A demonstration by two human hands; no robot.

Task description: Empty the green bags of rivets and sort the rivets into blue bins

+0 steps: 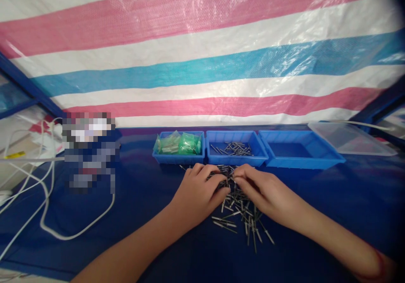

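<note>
Both our hands, left hand (198,194) and right hand (264,192), curl their fingers onto a loose heap of thin grey metal pins (242,215) lying just on our side of the middle blue plastic tray (232,159); we cannot tell whether either actually grips a pin. We judge the pins light, stiff, slick and apt to roll, best pinched mid-shaft between thumb and forefinger.
</note>
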